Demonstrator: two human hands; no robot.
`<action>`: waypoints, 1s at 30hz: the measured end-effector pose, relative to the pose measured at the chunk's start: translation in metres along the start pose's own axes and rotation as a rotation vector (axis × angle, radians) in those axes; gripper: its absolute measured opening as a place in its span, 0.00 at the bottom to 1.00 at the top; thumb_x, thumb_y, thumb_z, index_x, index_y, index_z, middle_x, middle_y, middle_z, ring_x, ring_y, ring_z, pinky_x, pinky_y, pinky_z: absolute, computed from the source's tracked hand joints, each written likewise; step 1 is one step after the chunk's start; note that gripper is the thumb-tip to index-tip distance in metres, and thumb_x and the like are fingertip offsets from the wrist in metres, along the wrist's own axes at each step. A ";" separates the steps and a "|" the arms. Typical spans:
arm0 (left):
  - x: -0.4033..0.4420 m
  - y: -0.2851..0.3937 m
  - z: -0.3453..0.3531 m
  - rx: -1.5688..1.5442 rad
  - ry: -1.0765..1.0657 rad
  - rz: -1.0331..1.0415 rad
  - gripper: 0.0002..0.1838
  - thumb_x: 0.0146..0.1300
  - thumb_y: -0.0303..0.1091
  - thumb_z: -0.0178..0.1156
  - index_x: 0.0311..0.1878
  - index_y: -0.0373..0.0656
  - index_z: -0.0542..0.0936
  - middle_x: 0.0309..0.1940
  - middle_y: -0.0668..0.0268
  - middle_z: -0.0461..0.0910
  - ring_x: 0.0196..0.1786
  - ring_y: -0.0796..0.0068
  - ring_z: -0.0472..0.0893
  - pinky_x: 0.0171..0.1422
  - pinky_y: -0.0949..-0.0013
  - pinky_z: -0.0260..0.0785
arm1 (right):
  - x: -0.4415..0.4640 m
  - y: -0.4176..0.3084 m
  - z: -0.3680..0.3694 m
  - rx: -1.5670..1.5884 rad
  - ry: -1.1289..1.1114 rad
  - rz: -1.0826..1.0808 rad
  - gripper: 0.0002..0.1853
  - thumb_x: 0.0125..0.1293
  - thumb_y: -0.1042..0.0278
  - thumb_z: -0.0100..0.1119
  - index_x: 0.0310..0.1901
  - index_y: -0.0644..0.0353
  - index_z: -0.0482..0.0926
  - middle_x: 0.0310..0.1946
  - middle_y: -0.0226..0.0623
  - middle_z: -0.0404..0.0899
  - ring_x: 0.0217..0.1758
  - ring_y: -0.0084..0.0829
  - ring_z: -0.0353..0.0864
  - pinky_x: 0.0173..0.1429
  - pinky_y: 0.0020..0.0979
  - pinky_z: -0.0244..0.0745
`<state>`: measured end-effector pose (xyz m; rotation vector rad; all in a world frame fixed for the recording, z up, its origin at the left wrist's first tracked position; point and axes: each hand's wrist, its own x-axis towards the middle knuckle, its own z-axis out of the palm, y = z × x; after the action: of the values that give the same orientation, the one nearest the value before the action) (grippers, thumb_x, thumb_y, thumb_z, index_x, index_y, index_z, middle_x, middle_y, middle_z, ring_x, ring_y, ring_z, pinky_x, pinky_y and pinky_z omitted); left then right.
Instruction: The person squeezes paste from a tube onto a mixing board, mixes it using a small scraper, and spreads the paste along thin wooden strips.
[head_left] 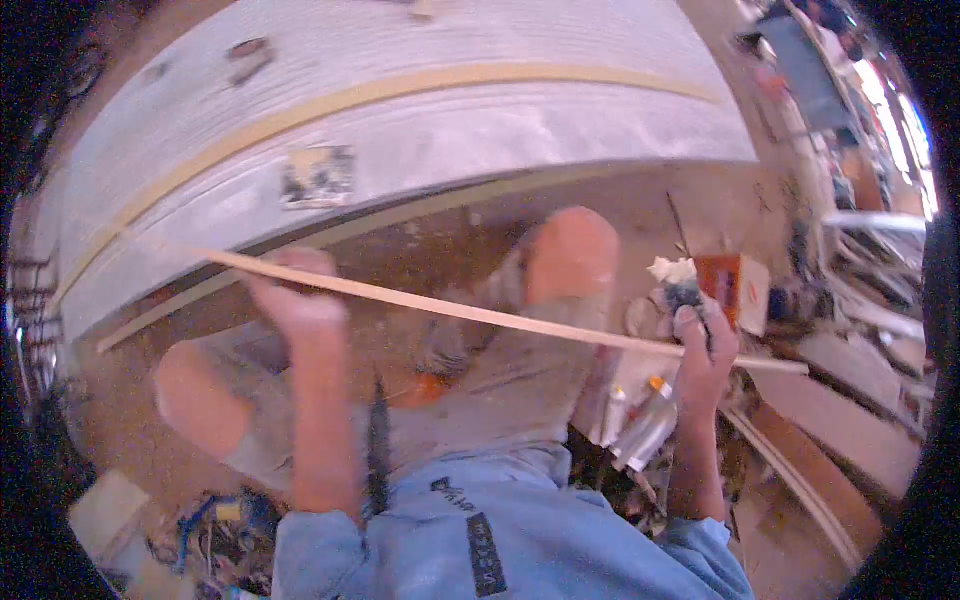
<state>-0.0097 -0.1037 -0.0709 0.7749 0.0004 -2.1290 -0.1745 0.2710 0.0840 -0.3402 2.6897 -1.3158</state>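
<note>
A long, thin wooden strip (pixel 480 313) runs slantwise across the view over my lap. Near its left end, my left hand (pixel 308 295) is closed around it, blurred by motion. My right hand (pixel 708 345) is closed on a small dark thing with a pale, ragged top (pixel 674 270); its kind cannot be made out. Toward its right end, the strip passes at my right hand and wrist; whether the hand also grips it is unclear. Ahead lies a large whitish panel (pixel 440 135), with another pale strip (pixel 400 88) across it.
A patterned square piece (pixel 318 178) lies near the panel's front edge. Silver tubes (pixel 645 432) lie beside my right leg. An orange-brown box (pixel 720 285) stands beyond my right hand. Boards (pixel 810 430) are on the right; tools and cables (pixel 230 525) lie lower left.
</note>
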 end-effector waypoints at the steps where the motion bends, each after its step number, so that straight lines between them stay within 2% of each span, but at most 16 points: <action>1: -0.018 -0.017 0.007 0.121 0.074 0.181 0.32 0.67 0.72 0.48 0.22 0.52 0.66 0.17 0.73 0.64 0.21 0.75 0.65 0.24 0.72 0.63 | 0.000 -0.012 0.025 -0.008 -0.052 -0.057 0.13 0.71 0.68 0.55 0.51 0.64 0.83 0.43 0.37 0.85 0.45 0.27 0.81 0.53 0.32 0.75; 4: -0.045 -0.040 0.008 -0.013 -0.180 0.072 0.32 0.68 0.70 0.48 0.21 0.52 0.65 0.15 0.73 0.60 0.19 0.76 0.62 0.23 0.70 0.53 | -0.006 -0.026 0.091 0.096 -0.249 -0.150 0.13 0.71 0.68 0.55 0.51 0.64 0.82 0.43 0.40 0.86 0.47 0.33 0.83 0.55 0.33 0.75; 5: -0.049 -0.039 0.015 0.011 -0.112 0.128 0.32 0.68 0.70 0.48 0.20 0.53 0.64 0.14 0.74 0.59 0.18 0.76 0.60 0.21 0.70 0.52 | -0.007 -0.036 0.105 -0.049 -0.320 -0.226 0.14 0.72 0.67 0.55 0.53 0.64 0.81 0.45 0.44 0.85 0.48 0.39 0.83 0.56 0.36 0.75; 8: -0.053 -0.028 0.028 0.005 0.016 0.203 0.31 0.69 0.70 0.46 0.20 0.54 0.63 0.13 0.74 0.58 0.17 0.76 0.58 0.21 0.69 0.52 | -0.015 -0.052 0.146 -0.100 -0.461 -0.304 0.15 0.72 0.68 0.53 0.56 0.65 0.79 0.45 0.48 0.85 0.48 0.42 0.84 0.58 0.37 0.74; 10: -0.058 -0.017 0.032 -0.012 -0.034 0.209 0.31 0.70 0.69 0.46 0.21 0.54 0.64 0.14 0.74 0.58 0.18 0.76 0.58 0.22 0.69 0.53 | -0.019 -0.071 0.163 -0.131 -0.520 -0.348 0.16 0.73 0.68 0.53 0.57 0.66 0.78 0.46 0.49 0.85 0.48 0.44 0.85 0.59 0.37 0.73; 12: -0.065 -0.008 0.033 -0.031 -0.092 0.203 0.31 0.71 0.69 0.45 0.22 0.54 0.65 0.14 0.74 0.58 0.18 0.75 0.59 0.24 0.69 0.54 | -0.024 -0.094 0.169 -0.311 -0.701 -0.079 0.16 0.72 0.69 0.53 0.57 0.66 0.78 0.48 0.56 0.83 0.51 0.51 0.82 0.56 0.41 0.73; 13: -0.067 -0.015 0.035 -0.031 -0.102 0.197 0.30 0.71 0.69 0.44 0.24 0.53 0.66 0.15 0.74 0.59 0.19 0.74 0.60 0.25 0.68 0.56 | -0.019 -0.085 0.171 -0.292 -0.718 -0.105 0.16 0.72 0.69 0.53 0.57 0.66 0.78 0.48 0.56 0.83 0.51 0.51 0.82 0.56 0.41 0.73; 15: -0.075 -0.009 0.038 -0.049 -0.124 0.208 0.30 0.72 0.68 0.44 0.25 0.52 0.67 0.16 0.73 0.60 0.20 0.74 0.61 0.27 0.68 0.58 | -0.020 -0.064 0.173 -0.253 -0.609 -0.280 0.16 0.71 0.66 0.54 0.59 0.58 0.78 0.49 0.54 0.82 0.50 0.53 0.82 0.56 0.46 0.75; 17: -0.078 -0.002 0.041 -0.027 -0.104 0.153 0.30 0.72 0.68 0.44 0.26 0.51 0.67 0.19 0.72 0.62 0.23 0.73 0.64 0.31 0.66 0.61 | -0.018 -0.055 0.173 -0.270 -0.573 -0.350 0.17 0.71 0.66 0.55 0.59 0.58 0.78 0.49 0.54 0.82 0.51 0.54 0.82 0.57 0.46 0.74; 20: -0.072 0.024 0.045 0.014 -0.181 0.220 0.29 0.72 0.67 0.44 0.28 0.50 0.69 0.22 0.70 0.66 0.27 0.71 0.67 0.35 0.65 0.64 | -0.004 -0.046 0.164 -0.325 -0.549 -0.405 0.17 0.71 0.65 0.55 0.59 0.59 0.78 0.49 0.54 0.82 0.52 0.55 0.81 0.60 0.47 0.73; 21: -0.071 0.043 0.057 0.014 -0.076 0.245 0.28 0.73 0.65 0.45 0.31 0.49 0.72 0.23 0.68 0.71 0.28 0.71 0.71 0.35 0.65 0.66 | 0.000 -0.044 0.156 -0.357 -0.564 -0.396 0.17 0.71 0.65 0.55 0.59 0.59 0.78 0.49 0.53 0.82 0.53 0.56 0.81 0.62 0.47 0.72; 22: -0.057 0.064 0.055 0.021 -0.069 0.289 0.28 0.73 0.64 0.46 0.32 0.49 0.73 0.24 0.67 0.73 0.30 0.71 0.73 0.36 0.65 0.68 | 0.004 -0.040 0.145 -0.358 -0.570 -0.413 0.17 0.71 0.65 0.55 0.59 0.59 0.78 0.49 0.53 0.82 0.53 0.56 0.81 0.62 0.47 0.72; 24: -0.030 0.114 0.048 0.038 -0.054 0.383 0.25 0.73 0.62 0.49 0.36 0.48 0.75 0.27 0.66 0.76 0.31 0.72 0.75 0.37 0.66 0.71 | 0.015 -0.037 0.120 -0.361 -0.649 -0.266 0.20 0.69 0.67 0.56 0.61 0.66 0.75 0.58 0.53 0.78 0.64 0.45 0.76 0.68 0.37 0.66; 27: -0.020 0.177 0.067 0.107 -0.003 0.612 0.22 0.68 0.60 0.58 0.43 0.49 0.77 0.30 0.67 0.77 0.32 0.71 0.76 0.39 0.67 0.73 | 0.029 -0.050 0.093 -0.387 -0.796 -0.133 0.21 0.68 0.67 0.57 0.61 0.66 0.74 0.60 0.50 0.76 0.65 0.43 0.73 0.70 0.37 0.64; 28: -0.024 0.183 0.075 0.098 -0.010 0.617 0.22 0.68 0.60 0.58 0.43 0.49 0.77 0.30 0.67 0.77 0.32 0.71 0.76 0.39 0.67 0.73 | 0.033 -0.056 0.089 -0.389 -0.791 -0.144 0.21 0.68 0.67 0.57 0.61 0.66 0.74 0.60 0.50 0.76 0.65 0.43 0.73 0.70 0.37 0.64; 30: -0.037 0.188 0.090 0.238 0.128 0.681 0.20 0.62 0.53 0.66 0.47 0.48 0.77 0.31 0.69 0.76 0.33 0.70 0.76 0.40 0.70 0.71 | 0.038 -0.065 0.081 -0.453 -0.843 -0.150 0.22 0.68 0.67 0.57 0.62 0.65 0.73 0.60 0.50 0.76 0.63 0.40 0.75 0.68 0.39 0.65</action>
<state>0.0950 -0.2212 0.0705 0.8926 -0.4000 -1.4445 -0.1841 0.1607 0.0850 -0.9128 2.1873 -0.3880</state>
